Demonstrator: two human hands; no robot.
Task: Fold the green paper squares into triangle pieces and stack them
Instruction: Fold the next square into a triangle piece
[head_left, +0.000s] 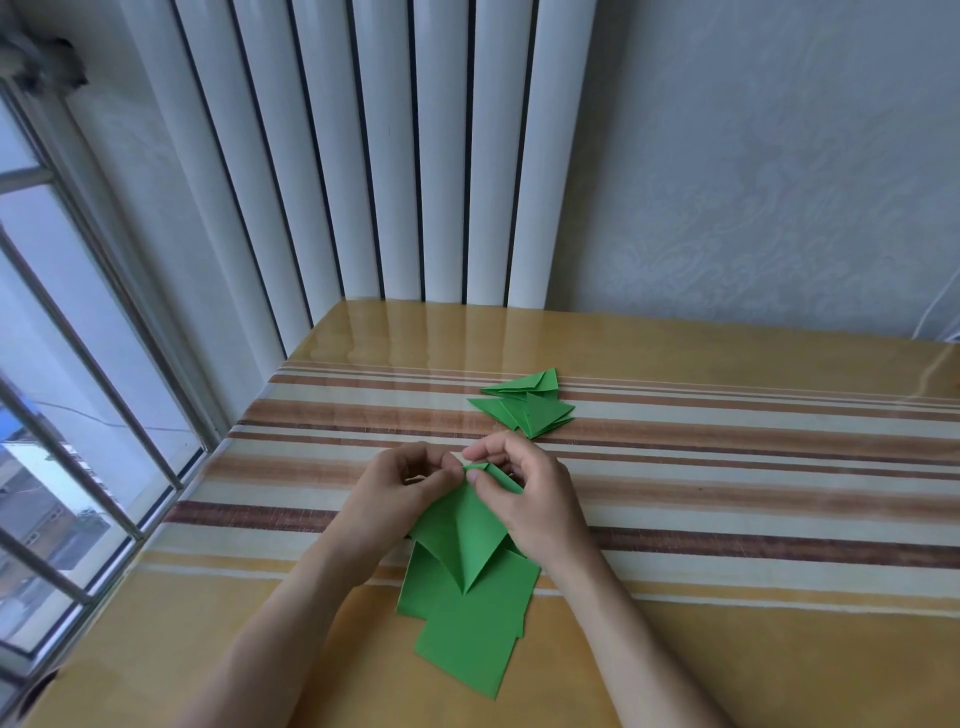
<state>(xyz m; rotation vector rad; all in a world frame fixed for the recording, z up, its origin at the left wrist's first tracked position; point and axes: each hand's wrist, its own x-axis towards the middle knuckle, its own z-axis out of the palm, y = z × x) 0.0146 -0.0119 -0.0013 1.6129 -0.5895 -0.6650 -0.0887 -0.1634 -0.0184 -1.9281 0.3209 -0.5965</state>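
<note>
A green paper piece (464, 535), partly folded with a centre crease and a point toward me, is held above the table. My left hand (402, 486) pinches its far left corner. My right hand (524, 488) pinches its far tip and right edge. Under the piece lie loose flat green paper squares (470, 631), overlapping, near the table's front. Farther back, just beyond my right hand, sits a small pile of folded green triangle pieces (530, 408).
The table (727, 519) has a glossy cover with brown and cream stripes. A white ribbed radiator (374, 156) stands behind it. A window with metal bars (78, 415) runs along the left edge. A patterned wall is at the right.
</note>
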